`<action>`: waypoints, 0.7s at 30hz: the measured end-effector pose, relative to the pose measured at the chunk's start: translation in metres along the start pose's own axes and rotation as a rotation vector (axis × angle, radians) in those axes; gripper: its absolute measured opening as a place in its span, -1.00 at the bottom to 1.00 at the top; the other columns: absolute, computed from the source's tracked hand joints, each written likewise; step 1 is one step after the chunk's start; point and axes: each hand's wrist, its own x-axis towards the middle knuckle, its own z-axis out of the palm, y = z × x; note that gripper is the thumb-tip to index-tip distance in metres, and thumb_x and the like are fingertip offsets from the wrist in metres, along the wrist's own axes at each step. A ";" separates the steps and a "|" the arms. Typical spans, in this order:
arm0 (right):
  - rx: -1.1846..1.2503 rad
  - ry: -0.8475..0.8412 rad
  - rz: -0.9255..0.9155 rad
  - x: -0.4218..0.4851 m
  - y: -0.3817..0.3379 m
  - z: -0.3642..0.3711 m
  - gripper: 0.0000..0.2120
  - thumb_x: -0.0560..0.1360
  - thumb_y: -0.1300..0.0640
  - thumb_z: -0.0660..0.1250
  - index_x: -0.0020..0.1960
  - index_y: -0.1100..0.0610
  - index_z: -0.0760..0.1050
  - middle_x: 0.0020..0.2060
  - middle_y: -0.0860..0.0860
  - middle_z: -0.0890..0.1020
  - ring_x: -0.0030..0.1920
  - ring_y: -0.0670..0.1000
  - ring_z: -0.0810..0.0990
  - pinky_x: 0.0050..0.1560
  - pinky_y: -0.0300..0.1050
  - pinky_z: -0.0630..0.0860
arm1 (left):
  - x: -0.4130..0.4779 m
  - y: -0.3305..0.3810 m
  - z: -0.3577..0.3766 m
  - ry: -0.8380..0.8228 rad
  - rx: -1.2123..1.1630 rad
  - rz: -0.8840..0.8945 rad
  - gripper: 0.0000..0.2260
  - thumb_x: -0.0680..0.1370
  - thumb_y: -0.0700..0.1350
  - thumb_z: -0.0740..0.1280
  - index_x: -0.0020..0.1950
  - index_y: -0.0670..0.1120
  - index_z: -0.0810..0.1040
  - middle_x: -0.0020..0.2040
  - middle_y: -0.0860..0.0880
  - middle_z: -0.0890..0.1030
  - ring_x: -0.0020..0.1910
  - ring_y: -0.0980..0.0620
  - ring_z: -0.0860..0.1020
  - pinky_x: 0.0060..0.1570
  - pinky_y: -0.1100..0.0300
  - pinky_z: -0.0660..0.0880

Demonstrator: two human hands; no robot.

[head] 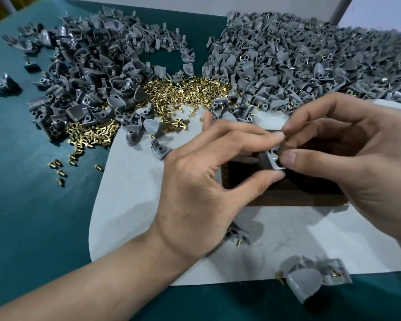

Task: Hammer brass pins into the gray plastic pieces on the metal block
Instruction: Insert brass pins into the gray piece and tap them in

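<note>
A dark metal block (pixel 285 193) sits on a white cloth (pixel 130 205) in front of me. Above the block, my left hand (pixel 202 181) pinches a gray plastic piece (pixel 272 161) between thumb and fingers. My right hand (pixel 347 147) pinches at the same piece from the right, where a small brass pin (pixel 276 155) shows at its fingertips. A heap of loose brass pins (pixel 171 93) lies beyond the cloth. No hammer is in view.
Gray pieces without pins are piled at the back left (pixel 90 72). A larger pile with pins in them fills the back right (pixel 310 59). A few pinned pieces (pixel 310 279) lie near the cloth's front edge. Stray pins (pixel 60 167) dot the green table (pixel 33 216).
</note>
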 end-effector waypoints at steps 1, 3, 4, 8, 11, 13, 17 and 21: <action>0.017 -0.005 0.003 0.000 0.001 0.000 -0.75 0.18 0.01 0.53 -0.15 -0.04 0.61 -0.30 -0.01 0.67 -0.27 -0.10 0.62 -0.20 -0.27 0.55 | 0.000 0.000 0.000 -0.003 0.000 0.001 -0.70 0.39 -0.18 0.52 0.09 -0.11 0.58 0.04 0.01 0.62 0.02 0.21 0.61 0.15 -0.04 0.56; 0.062 -0.015 0.010 0.001 0.002 -0.002 -0.74 0.18 0.01 0.54 -0.15 -0.02 0.61 -0.31 -0.01 0.67 -0.28 -0.09 0.62 -0.20 -0.29 0.55 | 0.000 0.000 -0.001 -0.008 0.002 0.000 -0.70 0.40 -0.17 0.53 0.09 -0.12 0.59 0.04 0.01 0.63 0.01 0.21 0.61 0.11 0.06 0.56; 0.079 -0.019 0.011 0.001 0.003 -0.003 -0.74 0.18 0.01 0.54 -0.15 -0.02 0.61 -0.31 -0.02 0.67 -0.28 -0.10 0.62 -0.19 -0.30 0.54 | 0.000 0.000 -0.001 -0.009 -0.003 0.001 -0.70 0.40 -0.18 0.53 0.09 -0.13 0.59 0.04 0.00 0.63 0.02 0.20 0.61 0.10 0.08 0.57; 0.096 -0.037 0.008 0.001 0.003 -0.004 -0.73 0.19 -0.02 0.56 -0.14 -0.02 0.62 -0.30 -0.02 0.68 -0.26 -0.11 0.64 -0.18 -0.30 0.54 | 0.000 0.000 -0.001 -0.013 -0.045 0.012 -0.70 0.40 -0.19 0.51 0.11 -0.16 0.58 0.05 -0.02 0.62 0.05 0.13 0.62 0.12 0.10 0.57; 0.110 -0.035 0.008 0.001 0.003 -0.004 -0.73 0.19 -0.01 0.56 -0.15 -0.02 0.62 -0.30 -0.01 0.67 -0.27 -0.12 0.64 -0.19 -0.31 0.54 | 0.001 -0.001 -0.001 -0.013 -0.064 0.018 -0.69 0.41 -0.19 0.50 0.13 -0.15 0.56 0.05 -0.03 0.62 0.05 0.11 0.62 0.07 0.20 0.57; 0.136 -0.033 0.003 0.001 0.003 -0.004 -0.74 0.19 0.00 0.56 -0.16 -0.01 0.61 -0.32 -0.01 0.66 -0.30 -0.12 0.62 -0.22 -0.34 0.52 | 0.002 -0.001 -0.001 -0.013 -0.077 0.020 -0.68 0.41 -0.19 0.50 0.13 -0.15 0.56 0.06 -0.03 0.62 0.05 0.11 0.62 0.06 0.20 0.57; 0.128 -0.013 -0.003 0.000 0.004 -0.003 -0.71 0.17 -0.04 0.57 -0.17 0.00 0.61 -0.32 -0.01 0.65 -0.30 -0.12 0.60 -0.24 -0.33 0.51 | 0.001 -0.001 -0.001 -0.004 -0.086 0.025 -0.69 0.42 -0.18 0.49 0.13 -0.16 0.56 0.06 -0.02 0.62 0.06 0.12 0.62 0.07 0.20 0.57; 0.095 -0.003 -0.006 0.000 0.004 -0.003 -0.71 0.18 -0.07 0.57 -0.19 0.01 0.60 -0.31 -0.02 0.64 -0.31 -0.10 0.58 -0.28 -0.31 0.50 | 0.002 -0.001 0.000 0.003 -0.097 0.019 -0.69 0.41 -0.18 0.49 0.12 -0.14 0.55 0.06 -0.01 0.62 0.06 0.12 0.62 0.08 0.23 0.56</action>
